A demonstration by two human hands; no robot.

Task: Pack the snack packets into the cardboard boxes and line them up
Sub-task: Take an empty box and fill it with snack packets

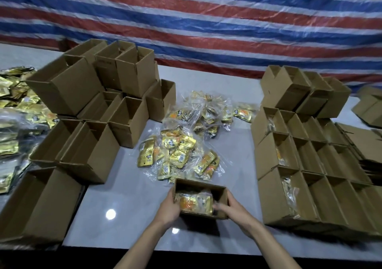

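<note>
Brown cardboard boxes, open-topped, take up both sides of the glossy white table (124,196), which stands in front of a red, white and blue striped tarpaulin (206,31). The right-hand block of boxes (310,165) sits in tidy touching rows with a few more stacked on its far end, and several boxes in the nearest column show packets inside. The left-hand heap of boxes (93,103) is looser, piled at mixed angles. Between the two, in the middle of the table, lies a scattered pile of gold foil snack packets in clear plastic bags (182,144), and more gold packets (12,103) spread along the far left edge. Just in front of the middle pile is a small open cardboard box (198,184) with a gold and orange packet (196,202) lying inside. The left hand (168,207) grips its left end wall, and the right hand (233,208) holds its right end, fingers curled over the rim into the box beside the packet
</note>
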